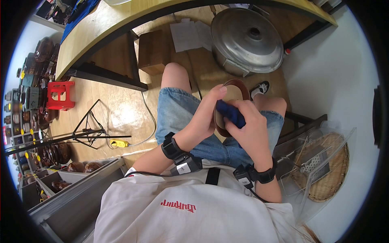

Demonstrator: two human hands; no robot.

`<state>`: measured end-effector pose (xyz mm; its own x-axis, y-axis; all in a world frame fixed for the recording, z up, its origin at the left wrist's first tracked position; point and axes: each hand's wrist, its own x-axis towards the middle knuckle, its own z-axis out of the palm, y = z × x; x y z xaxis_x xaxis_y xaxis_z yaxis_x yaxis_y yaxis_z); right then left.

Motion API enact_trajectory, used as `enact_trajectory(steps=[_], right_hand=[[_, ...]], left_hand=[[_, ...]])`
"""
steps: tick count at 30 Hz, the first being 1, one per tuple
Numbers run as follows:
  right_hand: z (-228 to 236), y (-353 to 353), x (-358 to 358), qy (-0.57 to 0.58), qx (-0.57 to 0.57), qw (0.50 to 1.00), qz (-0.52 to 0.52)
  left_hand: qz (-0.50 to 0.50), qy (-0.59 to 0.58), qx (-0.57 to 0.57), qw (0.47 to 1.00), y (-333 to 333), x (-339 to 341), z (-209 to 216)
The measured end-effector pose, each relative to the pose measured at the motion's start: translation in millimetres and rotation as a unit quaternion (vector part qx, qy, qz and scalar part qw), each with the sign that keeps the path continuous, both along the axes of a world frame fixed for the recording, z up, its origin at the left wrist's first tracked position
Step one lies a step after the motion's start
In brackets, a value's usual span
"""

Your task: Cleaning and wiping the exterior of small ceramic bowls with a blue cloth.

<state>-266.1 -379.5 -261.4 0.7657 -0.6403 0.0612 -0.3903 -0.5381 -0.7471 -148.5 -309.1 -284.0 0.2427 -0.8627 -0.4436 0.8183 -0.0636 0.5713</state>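
Observation:
A brown strap that looks like a leather belt point(242, 86), its inner side paler, curves in a loop above my lap. My left hand point(204, 111) is closed on the loop's left side, with the thumb at its upper edge. In my right hand point(254, 123) a bunched dark blue cloth point(231, 115) is pinched between thumb and fingers. The cloth lies inside the loop, close to the strap's left part. Whether it touches the strap there I cannot tell, since my fingers hide part of it.
Ahead stands a wooden table point(97, 28); beneath it are a large lidded metal pot point(247, 36), a brown box point(153, 52) and papers point(185, 35). A thin black stand point(87, 131), a red stool point(60, 96) and a yellow power strip point(119, 143) are left. A woven tray point(338, 162) leans right.

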Motion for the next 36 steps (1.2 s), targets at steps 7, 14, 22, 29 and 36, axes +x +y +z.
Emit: enact_trajectory(steps=[7, 14, 22, 29, 36], right_hand=[[-1.1, -16.3, -12.3, -0.060, 0.253, 0.966, 0.008], [6.8, -25.5, -5.0, -0.081, -0.056, 0.989, -0.107], [-2.6, -0.8, 7.1, -0.116, -0.053, 0.988, -0.086], [10.4, -4.6, -4.6, -0.086, 0.097, 0.990, 0.061], [33.5, -44.0, -22.3, -0.097, 0.018, 0.992, 0.081]], left_hand=[[-0.025, 0.052, 0.024, 0.998, -4.1, 0.3, -2.4], [-0.028, 0.020, 0.009, 0.999, -3.9, -6.2, -1.5], [0.023, -0.041, -0.028, 0.998, -8.3, -14.9, 14.0], [-0.013, 0.010, -0.019, 1.000, -4.0, -7.8, 15.0], [-0.030, 0.075, 0.004, 0.997, -2.4, -3.5, 19.4]])
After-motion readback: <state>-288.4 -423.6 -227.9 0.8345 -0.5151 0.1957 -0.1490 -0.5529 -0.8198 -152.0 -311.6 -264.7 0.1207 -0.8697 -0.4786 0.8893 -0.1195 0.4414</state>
